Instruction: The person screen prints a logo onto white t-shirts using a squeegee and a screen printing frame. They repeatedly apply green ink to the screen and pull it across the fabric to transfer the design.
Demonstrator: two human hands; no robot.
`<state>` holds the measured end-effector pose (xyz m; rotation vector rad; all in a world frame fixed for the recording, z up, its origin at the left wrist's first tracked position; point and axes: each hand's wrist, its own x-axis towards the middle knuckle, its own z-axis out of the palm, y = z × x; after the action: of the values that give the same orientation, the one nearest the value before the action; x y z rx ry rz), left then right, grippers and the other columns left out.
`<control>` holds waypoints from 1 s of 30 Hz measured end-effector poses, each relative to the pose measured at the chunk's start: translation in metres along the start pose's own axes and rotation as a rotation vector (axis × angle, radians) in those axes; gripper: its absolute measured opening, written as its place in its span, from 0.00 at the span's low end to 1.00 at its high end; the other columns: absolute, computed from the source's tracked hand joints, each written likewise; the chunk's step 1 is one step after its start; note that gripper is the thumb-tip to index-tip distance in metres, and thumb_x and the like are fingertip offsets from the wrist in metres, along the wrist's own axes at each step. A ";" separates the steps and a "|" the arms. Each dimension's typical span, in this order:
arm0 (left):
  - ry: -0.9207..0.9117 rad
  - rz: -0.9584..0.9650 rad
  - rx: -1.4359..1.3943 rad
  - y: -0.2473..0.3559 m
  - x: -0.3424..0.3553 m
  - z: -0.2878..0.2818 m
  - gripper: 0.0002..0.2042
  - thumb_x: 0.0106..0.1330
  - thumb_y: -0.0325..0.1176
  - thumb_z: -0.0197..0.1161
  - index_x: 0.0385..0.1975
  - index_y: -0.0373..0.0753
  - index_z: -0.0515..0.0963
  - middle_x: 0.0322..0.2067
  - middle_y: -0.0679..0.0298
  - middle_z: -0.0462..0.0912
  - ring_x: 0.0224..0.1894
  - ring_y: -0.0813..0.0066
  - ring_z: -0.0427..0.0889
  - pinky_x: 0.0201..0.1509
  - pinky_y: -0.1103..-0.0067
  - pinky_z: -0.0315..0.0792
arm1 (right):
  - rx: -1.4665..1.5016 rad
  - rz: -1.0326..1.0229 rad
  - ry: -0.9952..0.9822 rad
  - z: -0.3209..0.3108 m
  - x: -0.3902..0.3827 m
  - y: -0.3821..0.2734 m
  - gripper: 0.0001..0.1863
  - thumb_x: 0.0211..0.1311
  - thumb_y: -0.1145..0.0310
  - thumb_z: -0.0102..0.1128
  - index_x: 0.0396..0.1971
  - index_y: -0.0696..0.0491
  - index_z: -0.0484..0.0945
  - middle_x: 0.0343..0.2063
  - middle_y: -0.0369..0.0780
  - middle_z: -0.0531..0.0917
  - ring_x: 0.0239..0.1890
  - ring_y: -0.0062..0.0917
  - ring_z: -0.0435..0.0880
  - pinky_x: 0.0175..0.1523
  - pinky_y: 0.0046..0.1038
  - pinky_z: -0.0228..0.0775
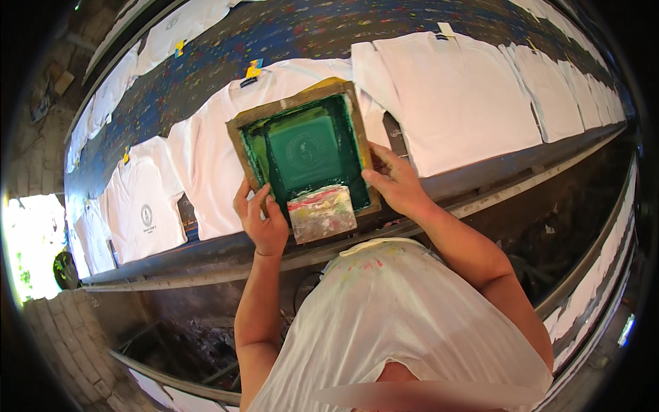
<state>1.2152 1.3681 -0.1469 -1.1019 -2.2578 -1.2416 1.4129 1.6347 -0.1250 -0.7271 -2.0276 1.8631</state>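
A wooden-framed screen-printing screen (312,134) with green mesh and a round emblem is in front of me, over a white T-shirt (213,117) on the long table. My left hand (264,216) grips the frame's lower left side, fingers bent over the edge. On the opposite side, my right hand (395,178) is closed around the frame's right edge, thumb on top. A paint-stained squeegee (322,211) rests inside the frame at its near end, its handle part sticking out over the near edge. Whether the frame touches the shirt cannot be made out.
To the left lies a white T-shirt (145,206) bearing a dark round print. Plain white shirts (460,96) line the table to the right. The paint-speckled tabletop (302,31) shows behind, with more shirts along its far side. A rail (494,178) runs along the near edge.
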 end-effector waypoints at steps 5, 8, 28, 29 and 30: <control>0.021 -0.180 -0.145 0.024 0.004 0.005 0.18 0.69 0.11 0.67 0.56 0.33 0.88 0.71 0.44 0.80 0.71 0.48 0.83 0.69 0.64 0.81 | 0.012 -0.032 0.007 -0.021 -0.007 -0.005 0.39 0.81 0.61 0.74 0.84 0.57 0.70 0.70 0.44 0.82 0.65 0.29 0.84 0.71 0.33 0.79; 0.047 -0.271 -0.283 0.070 0.006 0.029 0.17 0.74 0.10 0.65 0.60 0.31 0.86 0.75 0.47 0.76 0.70 0.58 0.85 0.64 0.72 0.85 | 0.093 -0.072 0.018 -0.060 -0.018 -0.010 0.36 0.85 0.63 0.69 0.86 0.54 0.69 0.68 0.38 0.81 0.63 0.22 0.81 0.71 0.28 0.75; -0.188 -0.459 -0.629 0.409 -0.025 0.394 0.19 0.66 0.11 0.70 0.54 0.37 0.90 0.74 0.45 0.79 0.76 0.49 0.81 0.77 0.64 0.76 | 0.360 0.041 0.483 -0.518 -0.103 0.093 0.25 0.89 0.70 0.60 0.77 0.63 0.78 0.69 0.42 0.86 0.69 0.23 0.83 0.77 0.30 0.71; -0.196 -0.496 -0.659 0.413 -0.027 0.398 0.18 0.66 0.11 0.69 0.53 0.36 0.90 0.74 0.45 0.79 0.76 0.49 0.81 0.77 0.64 0.77 | 0.366 0.067 0.501 -0.523 -0.104 0.097 0.25 0.89 0.70 0.61 0.77 0.62 0.78 0.69 0.42 0.87 0.68 0.22 0.84 0.77 0.29 0.72; -0.193 -0.508 -0.641 0.414 -0.027 0.399 0.17 0.66 0.11 0.69 0.52 0.36 0.90 0.75 0.45 0.79 0.76 0.49 0.81 0.77 0.64 0.77 | 0.335 0.032 0.488 -0.524 -0.102 0.101 0.25 0.88 0.70 0.61 0.77 0.62 0.78 0.69 0.42 0.87 0.69 0.22 0.83 0.77 0.30 0.71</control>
<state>1.5765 1.8159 -0.1548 -0.8753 -2.4371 -2.2647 1.7940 2.0214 -0.1491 -0.9994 -1.3727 1.7603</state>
